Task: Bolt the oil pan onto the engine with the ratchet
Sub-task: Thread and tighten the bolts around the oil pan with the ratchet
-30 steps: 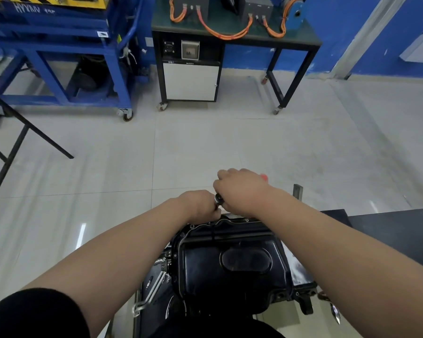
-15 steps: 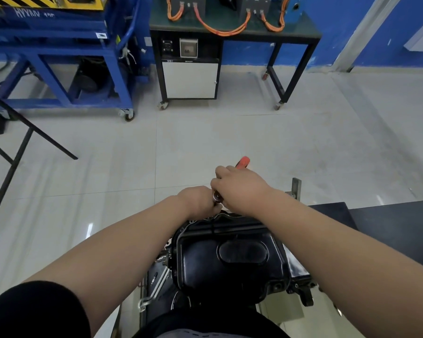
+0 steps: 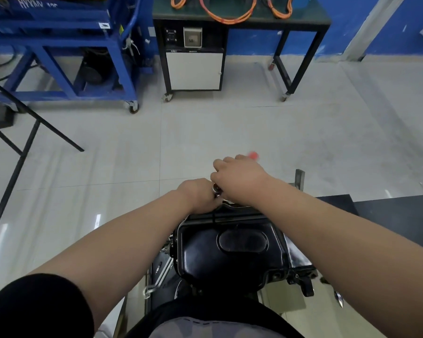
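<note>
Right hand (image 3: 239, 178) grips ratchet (image 3: 216, 190) handle; left hand (image 3: 198, 195) curls round its head, at far rim of oil pan (image 3: 230, 259). Judgement: press head square on the hidden bolt with left, swing short even strokes, avoid cross-threading.

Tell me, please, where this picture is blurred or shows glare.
Head view: the ratchet, at its red end beyond the right hand, is smeared by motion; same view, light glares in streaks on the floor at left; the oil pan is sharp.
</note>
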Tool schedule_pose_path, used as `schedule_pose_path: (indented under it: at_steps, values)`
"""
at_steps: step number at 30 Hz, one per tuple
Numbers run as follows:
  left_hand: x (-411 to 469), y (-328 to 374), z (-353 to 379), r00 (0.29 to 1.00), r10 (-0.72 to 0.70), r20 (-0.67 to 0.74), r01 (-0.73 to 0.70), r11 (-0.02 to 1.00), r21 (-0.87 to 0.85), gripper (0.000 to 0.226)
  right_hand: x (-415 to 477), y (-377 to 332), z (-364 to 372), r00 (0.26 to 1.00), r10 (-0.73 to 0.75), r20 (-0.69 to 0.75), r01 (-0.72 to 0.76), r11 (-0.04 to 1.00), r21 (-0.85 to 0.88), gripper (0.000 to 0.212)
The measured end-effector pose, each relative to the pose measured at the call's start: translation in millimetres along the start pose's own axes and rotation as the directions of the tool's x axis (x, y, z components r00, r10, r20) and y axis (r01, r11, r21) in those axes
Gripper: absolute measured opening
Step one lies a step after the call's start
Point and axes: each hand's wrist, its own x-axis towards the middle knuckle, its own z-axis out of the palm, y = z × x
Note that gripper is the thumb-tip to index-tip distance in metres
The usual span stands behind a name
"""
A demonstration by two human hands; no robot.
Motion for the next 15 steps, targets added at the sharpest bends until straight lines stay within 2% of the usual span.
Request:
schedule_pose_path:
  at_steps: [2, 4, 5, 7, 10, 11, 13, 14, 15]
  values:
    - [-0.7, 1.3, -2.9, 0.995, -0.090, 0.032, 0.090, 0.996, -0.018, 0.029, 2.2, -6.8, -1.2, 0.989, 0.117, 0.088, -0.121, 0.992, 0.045, 0.030]
    - [0.8, 2.1, -3.4, 0.993, -0.084, 0.080, 0.083, 0.996, 0.006, 0.025, 3.3, -11.0, -0.4, 0.949, 0.238, 0.206, -0.266, 0.957, 0.120, 0.037]
    - [1.4, 2.1, -3.1, 0.993, -0.058, 0.101, 0.058, 0.998, 0.004, 0.024, 2.9, -12.4, -0.8, 0.940, 0.249, 0.233, -0.284, 0.950, 0.133, 0.033]
    - [4.3, 1.1, -0.3, 0.996, 0.012, 0.084, -0.012, 1.000, -0.007, 0.030, 1.7, -10.6, -2.6, 0.971, 0.164, 0.171, -0.178, 0.981, 0.071, 0.020]
    - [5.4, 2.1, 1.9, 0.998, 0.058, 0.017, -0.059, 0.996, 0.065, 0.034, -1.1, 2.0, -2.2, 0.999, -0.028, 0.045, 0.030, 0.999, -0.029, 0.025]
    - [6.0, 1.9, 2.7, 0.999, 0.055, -0.002, -0.054, 0.996, 0.068, 0.035, -1.8, 5.0, -3.1, 0.998, -0.031, 0.051, 0.031, 1.000, -0.002, 0.023]
    - [5.0, 0.4, 0.6, 1.000, -0.002, -0.005, 0.003, 0.999, 0.036, 0.036, -1.9, 3.7, -3.3, 0.993, 0.053, 0.106, -0.060, 0.996, 0.064, 0.010]
    - [3.9, -0.5, -1.6, 0.999, -0.044, 0.005, 0.044, 0.999, 0.023, 0.035, -1.0, 0.8, -3.5, 0.986, 0.113, 0.123, -0.122, 0.990, 0.072, 0.011]
    - [3.4, -1.0, -3.3, 0.997, -0.072, 0.023, 0.071, 0.997, 0.024, 0.033, -0.1, -2.2, -1.9, 0.976, 0.167, 0.143, -0.178, 0.982, 0.067, 0.023]
